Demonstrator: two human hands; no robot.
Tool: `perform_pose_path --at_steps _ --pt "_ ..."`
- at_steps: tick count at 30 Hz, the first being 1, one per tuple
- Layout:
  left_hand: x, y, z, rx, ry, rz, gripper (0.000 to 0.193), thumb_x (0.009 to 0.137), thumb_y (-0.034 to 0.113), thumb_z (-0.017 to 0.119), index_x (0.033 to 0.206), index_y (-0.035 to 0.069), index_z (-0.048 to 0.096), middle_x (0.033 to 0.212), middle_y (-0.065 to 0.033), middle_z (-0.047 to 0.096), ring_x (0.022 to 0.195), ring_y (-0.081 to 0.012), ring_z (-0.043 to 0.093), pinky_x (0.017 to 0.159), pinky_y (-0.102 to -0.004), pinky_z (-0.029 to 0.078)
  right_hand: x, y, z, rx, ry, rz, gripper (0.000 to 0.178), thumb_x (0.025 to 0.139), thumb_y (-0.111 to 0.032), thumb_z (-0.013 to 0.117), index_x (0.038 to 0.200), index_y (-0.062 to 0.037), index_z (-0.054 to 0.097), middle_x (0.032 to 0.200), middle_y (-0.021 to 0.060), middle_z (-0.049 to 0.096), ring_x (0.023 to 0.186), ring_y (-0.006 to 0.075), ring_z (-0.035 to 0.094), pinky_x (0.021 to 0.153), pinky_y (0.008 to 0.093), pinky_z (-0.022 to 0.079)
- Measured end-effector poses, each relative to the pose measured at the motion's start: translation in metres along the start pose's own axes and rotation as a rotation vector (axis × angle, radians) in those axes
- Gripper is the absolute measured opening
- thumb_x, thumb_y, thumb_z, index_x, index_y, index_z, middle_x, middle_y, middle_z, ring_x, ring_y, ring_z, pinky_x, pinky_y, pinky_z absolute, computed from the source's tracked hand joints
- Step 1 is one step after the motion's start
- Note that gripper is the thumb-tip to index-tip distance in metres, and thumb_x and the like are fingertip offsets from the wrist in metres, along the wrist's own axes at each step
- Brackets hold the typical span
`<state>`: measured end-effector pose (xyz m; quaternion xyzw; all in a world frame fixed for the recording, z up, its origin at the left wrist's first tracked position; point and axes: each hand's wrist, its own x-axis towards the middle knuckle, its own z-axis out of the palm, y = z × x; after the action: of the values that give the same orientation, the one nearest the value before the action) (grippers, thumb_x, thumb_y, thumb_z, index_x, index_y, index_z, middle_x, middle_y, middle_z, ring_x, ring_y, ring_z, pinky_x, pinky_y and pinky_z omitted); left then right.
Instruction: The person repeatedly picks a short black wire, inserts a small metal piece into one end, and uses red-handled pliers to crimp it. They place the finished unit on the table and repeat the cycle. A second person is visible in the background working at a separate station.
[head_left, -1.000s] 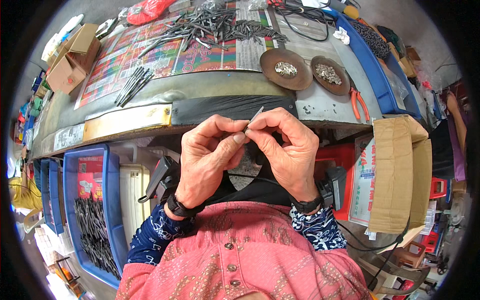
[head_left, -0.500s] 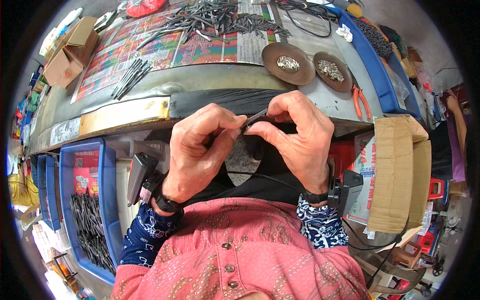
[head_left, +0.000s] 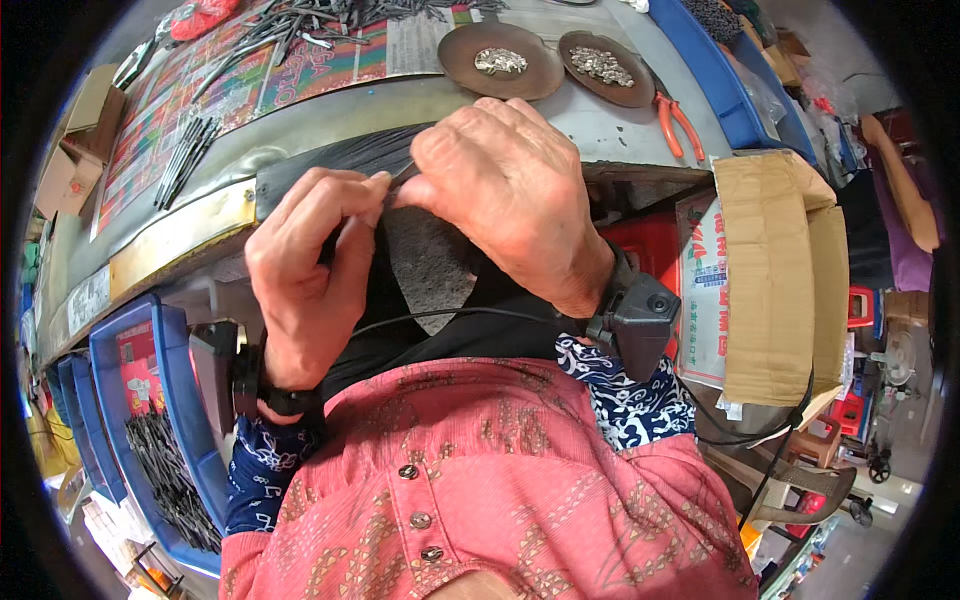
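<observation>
My left hand [head_left: 308, 268] pinches one end of a small dark strip [head_left: 404, 172] between thumb and fingertips, just over the bench edge. The fingers of my right hand [head_left: 515, 190] are curled closed at its other end, hiding most of it. Beyond my right hand, two brown dishes [head_left: 455, 72] hold small silvery metal pieces [head_left: 500, 62]. Red-handled pliers [head_left: 678, 128] lie beside the right-hand dish. A small bundle of slim dark strips [head_left: 187, 160] rests on the bench to the left, and a larger heap of dark strips [head_left: 325, 18] is at the back.
A blue bin [head_left: 196, 430] with many dark strips stands low at my left. An open cardboard box [head_left: 770, 290] is at my right, and a long blue tray [head_left: 705, 75] sits along the bench's right side. Another person's arm [head_left: 905, 195] shows at far right.
Both hands have shifted left and farther up in view, with the view itself turned somewhat. The right hand now rolls over the strip, covering more of it.
</observation>
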<state>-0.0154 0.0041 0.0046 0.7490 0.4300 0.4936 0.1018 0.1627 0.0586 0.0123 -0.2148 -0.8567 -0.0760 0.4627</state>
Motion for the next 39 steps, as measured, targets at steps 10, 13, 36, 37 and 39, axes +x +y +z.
perform_pose_path --at_steps 10,13,36,37,39 --pt "-0.011 0.005 0.009 -0.870 0.138 -0.531 0.013 0.092 -0.003 0.060 0.104 -0.002 0.064 0.077 0.0022 0.059 0.060 -0.0019 0.044 0.052 -0.0179 0.034 -0.006 -0.013 0.007 0.033 -0.008 0.051 0.030 0.069 -0.002 0.075 0.095 -0.0007 0.060 0.087 0.0097 0.059 0.073 0.0264 0.057 0.063 0.0364 0.044" --pt "-0.013 0.006 0.008 -0.917 0.143 -0.560 0.012 0.092 -0.002 0.060 0.104 -0.002 0.064 0.077 0.0016 0.058 0.060 -0.0023 0.044 0.051 -0.0183 0.034 -0.006 -0.017 0.012 0.041 0.032 0.063 0.028 0.071 -0.001 0.074 0.095 0.0002 0.059 0.086 0.0107 0.059 0.071 0.0272 0.057 0.061 0.0366 0.044" --pt "-0.017 0.004 0.006 -1.000 0.136 -0.615 0.012 0.092 0.000 0.062 0.103 -0.004 0.064 0.078 0.0000 0.062 0.059 -0.0018 0.045 0.050 -0.0183 0.035 0.000 -0.034 0.020 0.566 -0.017 0.689 0.059 0.090 -0.025 0.070 0.135 -0.0004 0.039 0.072 0.0047 0.056 0.061 0.0118 0.053 0.057 0.0255 0.044" --pt "-0.017 0.003 0.005 -0.978 0.129 -0.619 0.013 0.092 0.000 0.063 0.104 -0.004 0.064 0.078 0.0002 0.061 0.059 -0.0017 0.045 0.050 -0.0184 0.035 0.001 -0.031 0.021 0.539 -0.011 0.734 0.061 0.089 -0.026 0.071 0.134 -0.0006 0.039 0.067 0.0069 0.056 0.057 0.0155 0.055 0.055 0.0287 0.046" --pt "-0.018 0.002 0.003 -0.985 0.150 -0.622 0.013 0.092 -0.001 0.062 0.103 -0.004 0.064 0.078 -0.0003 0.062 0.059 -0.0018 0.045 0.050 -0.0184 0.034 0.000 -0.030 0.022 0.499 0.071 0.757 0.059 0.090 -0.024 0.069 0.134 -0.0008 0.038 0.068 0.0072 0.056 0.056 0.0151 0.053 0.053 0.0298 0.045"
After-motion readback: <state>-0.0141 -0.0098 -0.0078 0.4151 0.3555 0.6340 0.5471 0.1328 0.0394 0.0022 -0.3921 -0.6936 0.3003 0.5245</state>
